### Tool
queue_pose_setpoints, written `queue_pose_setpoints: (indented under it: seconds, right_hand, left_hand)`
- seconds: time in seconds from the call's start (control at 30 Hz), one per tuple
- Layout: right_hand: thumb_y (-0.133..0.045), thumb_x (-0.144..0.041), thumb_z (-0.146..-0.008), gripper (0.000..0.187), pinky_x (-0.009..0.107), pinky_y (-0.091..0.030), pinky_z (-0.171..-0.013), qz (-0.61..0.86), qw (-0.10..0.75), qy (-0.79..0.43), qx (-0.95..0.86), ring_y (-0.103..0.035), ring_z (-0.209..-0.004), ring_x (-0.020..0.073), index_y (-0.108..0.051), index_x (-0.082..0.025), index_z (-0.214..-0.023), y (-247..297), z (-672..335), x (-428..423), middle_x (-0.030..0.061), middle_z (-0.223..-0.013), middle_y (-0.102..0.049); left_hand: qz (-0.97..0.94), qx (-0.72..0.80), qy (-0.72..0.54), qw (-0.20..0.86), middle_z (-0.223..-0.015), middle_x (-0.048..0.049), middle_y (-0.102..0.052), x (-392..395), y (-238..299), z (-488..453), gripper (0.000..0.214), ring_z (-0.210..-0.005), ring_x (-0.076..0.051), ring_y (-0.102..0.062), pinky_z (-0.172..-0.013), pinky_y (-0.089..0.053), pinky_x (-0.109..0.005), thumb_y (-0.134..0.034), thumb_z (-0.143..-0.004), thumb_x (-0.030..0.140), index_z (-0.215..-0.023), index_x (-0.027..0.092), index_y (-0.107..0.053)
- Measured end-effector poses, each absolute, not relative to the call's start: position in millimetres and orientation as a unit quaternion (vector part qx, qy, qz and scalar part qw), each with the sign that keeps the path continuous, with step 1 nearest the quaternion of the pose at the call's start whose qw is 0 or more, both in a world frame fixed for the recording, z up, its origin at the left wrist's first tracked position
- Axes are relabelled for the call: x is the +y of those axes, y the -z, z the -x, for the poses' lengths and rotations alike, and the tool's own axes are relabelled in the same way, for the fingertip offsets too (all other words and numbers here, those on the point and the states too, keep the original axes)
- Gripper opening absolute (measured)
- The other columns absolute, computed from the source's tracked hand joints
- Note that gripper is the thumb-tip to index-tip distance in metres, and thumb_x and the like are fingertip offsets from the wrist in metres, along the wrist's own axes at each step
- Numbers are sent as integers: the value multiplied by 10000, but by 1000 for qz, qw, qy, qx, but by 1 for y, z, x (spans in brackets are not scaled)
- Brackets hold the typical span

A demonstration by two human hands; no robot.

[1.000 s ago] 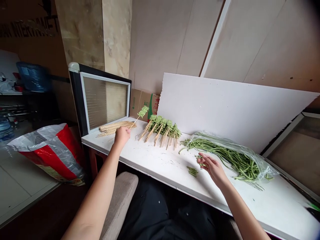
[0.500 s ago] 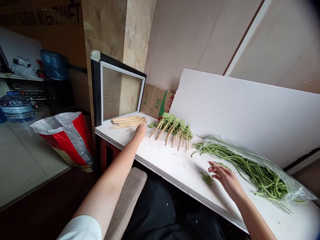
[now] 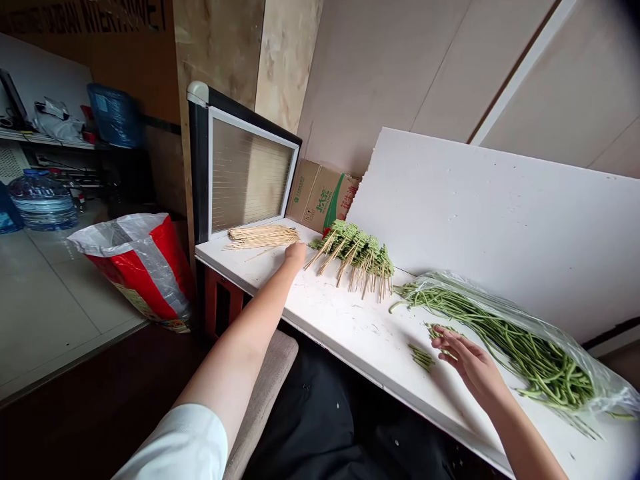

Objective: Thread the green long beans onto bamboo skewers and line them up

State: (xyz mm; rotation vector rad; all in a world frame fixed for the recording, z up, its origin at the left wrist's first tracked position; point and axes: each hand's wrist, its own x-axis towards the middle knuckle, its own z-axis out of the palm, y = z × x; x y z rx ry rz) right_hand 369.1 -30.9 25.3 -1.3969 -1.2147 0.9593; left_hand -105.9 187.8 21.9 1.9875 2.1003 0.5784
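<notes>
My left hand (image 3: 296, 254) is closed at the left end of a row of skewered green beans (image 3: 357, 250). A small green bean skewer (image 3: 315, 245) juts out just past its fingers and moves along with it; the fingertips themselves are hidden. A bundle of bare wooden skewers (image 3: 263, 235) lies to the left of that hand. My right hand (image 3: 467, 360) hovers with fingers apart over the table, holding nothing visible. Beside its fingertips lie short cut bean pieces (image 3: 421, 358), and more cut pieces (image 3: 435, 329) are partly hidden behind it.
Long green beans (image 3: 530, 353) in a clear plastic bag lie along the right of the white table (image 3: 345, 333). A white board (image 3: 490, 220) leans behind. A cardboard box (image 3: 320, 193) and a framed panel (image 3: 253, 173) stand at the back left. A red sack (image 3: 150, 280) is on the floor.
My left hand has moved slightly right, bringing the bean skewer up against the row. My right hand stays hovering near the cut pieces. The view has shifted a little.
</notes>
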Motion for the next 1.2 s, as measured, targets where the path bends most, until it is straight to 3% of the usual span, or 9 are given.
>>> queue_pose_setpoints:
  seconds: [0.1, 0.23, 0.37, 0.77, 0.93, 1.07, 1.2]
  right_hand:
    - [-886, -682, -730, 556, 299, -621, -692, 574, 505, -396, -509, -725, -935, 267, -835, -228, -1046, -24, -371, -30, 106, -926, -765]
    - [-857, -697, -764, 545, 317, -623, -730, 572, 497, -387, -526, -725, -953, 267, -831, -222, -1029, -22, -378, -32, 114, -964, -776]
    - [-834, -715, -780, 542, 336, -625, -772, 579, 489, -367, -539, -732, -989, 278, -816, -212, -980, -21, -392, -36, 127, -1037, -793]
    - [-792, -728, -818, 557, 359, -619, -762, 606, 470, -323, -555, -742, -1016, 306, -840, -225, -1053, -20, -428, -48, 141, -1085, -807]
    - [-808, -715, -799, 610, 351, -632, -760, 598, 466, -298, -579, -750, -988, 303, -828, -220, -1155, -17, -431, -40, 127, -1022, -809]
    - [-802, -723, -777, 580, 343, -630, -719, 594, 485, -276, -579, -748, -971, 305, -835, -219, -1062, -16, -426, -40, 124, -1003, -808]
    - [-803, -742, -743, 595, 341, -620, -675, 596, 504, -265, -566, -740, -909, 299, -839, -226, -1037, -17, -419, -44, 117, -929, -801]
  left_hand:
    - [-648, 738, -169, 80, -1354, -127, -670, 188, -18, 109, 381, -1170, -261, -688, -990, -608, -462, -698, -1032, 389, -1345, 175, -664]
    - [-638, 751, -161, 55, -1252, -212, -747, 187, -11, 110, 248, -1189, -316, -711, -986, -561, -394, -643, -1017, 234, -1205, 122, -757]
    - [-639, 752, -159, 34, -1284, -241, -751, 188, -5, 111, 311, -1229, -341, -700, -986, -531, -381, -613, -992, 227, -1237, 111, -765]
    - [-645, 743, -177, 28, -1115, -201, -799, 172, 2, 128, 363, -1092, -334, -743, -945, -555, -374, -632, -999, 461, -1067, 152, -810]
    - [-628, 752, -200, 6, -1188, -172, -791, 151, -2, 177, 337, -1162, -305, -720, -1010, -536, -350, -641, -988, 415, -1160, 172, -798]
    - [-619, 764, -182, -6, -1245, -161, -778, 129, -15, 232, 322, -1130, -304, -731, -986, -553, -353, -698, -938, 364, -1182, 177, -793]
    - [-621, 768, -156, 17, -1220, -108, -794, 118, -21, 266, 326, -1036, -259, -752, -927, -561, -303, -779, -873, 438, -1115, 221, -812]
